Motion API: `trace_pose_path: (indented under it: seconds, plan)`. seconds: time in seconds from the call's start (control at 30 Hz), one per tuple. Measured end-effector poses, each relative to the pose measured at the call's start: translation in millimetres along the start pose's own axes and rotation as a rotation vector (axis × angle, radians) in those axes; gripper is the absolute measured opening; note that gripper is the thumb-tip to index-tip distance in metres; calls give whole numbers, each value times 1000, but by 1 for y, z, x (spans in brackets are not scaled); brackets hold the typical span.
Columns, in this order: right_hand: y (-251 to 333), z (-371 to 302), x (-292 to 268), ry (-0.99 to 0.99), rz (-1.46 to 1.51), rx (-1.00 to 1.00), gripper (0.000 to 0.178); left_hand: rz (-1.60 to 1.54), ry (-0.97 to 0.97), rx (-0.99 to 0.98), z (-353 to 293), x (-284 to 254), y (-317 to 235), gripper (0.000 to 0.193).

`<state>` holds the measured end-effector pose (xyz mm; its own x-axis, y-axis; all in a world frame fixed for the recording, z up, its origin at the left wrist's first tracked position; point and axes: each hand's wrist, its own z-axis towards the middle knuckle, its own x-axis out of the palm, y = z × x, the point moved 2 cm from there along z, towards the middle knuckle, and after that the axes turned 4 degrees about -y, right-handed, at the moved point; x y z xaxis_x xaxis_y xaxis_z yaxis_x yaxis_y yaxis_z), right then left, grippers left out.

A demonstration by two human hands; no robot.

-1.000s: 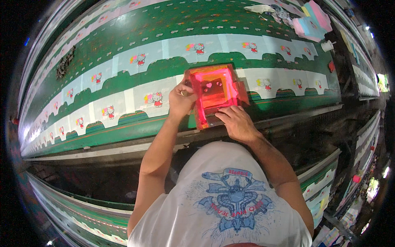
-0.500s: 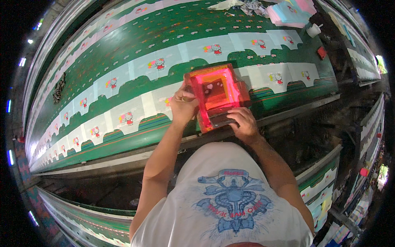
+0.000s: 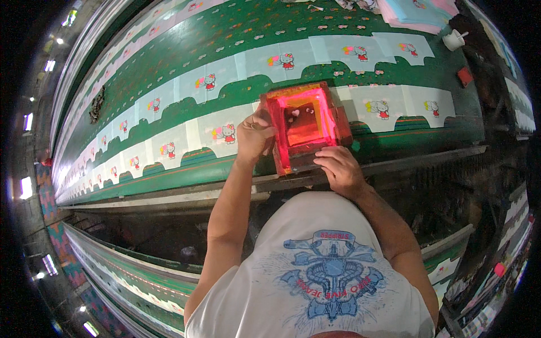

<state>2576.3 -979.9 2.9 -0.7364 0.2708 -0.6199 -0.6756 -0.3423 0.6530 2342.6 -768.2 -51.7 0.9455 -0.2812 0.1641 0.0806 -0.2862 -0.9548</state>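
Note:
A screen-printing frame (image 3: 271, 112) with bright pink and orange inner edges and a dark red mesh lies over the near row of pale cloth pieces on the long green table. My left hand (image 3: 255, 138) is closed on the left side of the frame. At its near right corner my right hand (image 3: 341, 169) has its fingers bent over the near edge; what lies under them is partly hidden. Left of the frame is a pale piece (image 3: 203, 137) printed with a cartoon cat and balloons. Another printed piece (image 3: 366, 121) lies to its right.
The green table (image 3: 417, 125) carries a second row of light-blue printed pieces (image 3: 253, 59). At the far right are stacked pink and blue sheets (image 3: 422, 17), a white pot (image 3: 452, 40) and a small red block (image 3: 465, 76). A dark bundle (image 3: 97, 104) lies far left.
The frame has shifted slightly right along the near row, so the cat print to its left now shows whole. Both hands have stayed on the frame. The whole view has also swung a little.

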Motion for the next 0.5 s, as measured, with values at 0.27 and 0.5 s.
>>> trace_pose_path:
  seconds: [0.27, 0.5]
  plan:
    - [13, 38, -8, 252, -259, -179, 34, -126, 12, 38, -2, 6, -1, 35]
    - [-7, 84, -15, 571, -270, 16, 38, -108, 11, 21, -2, 2, -1, 36]
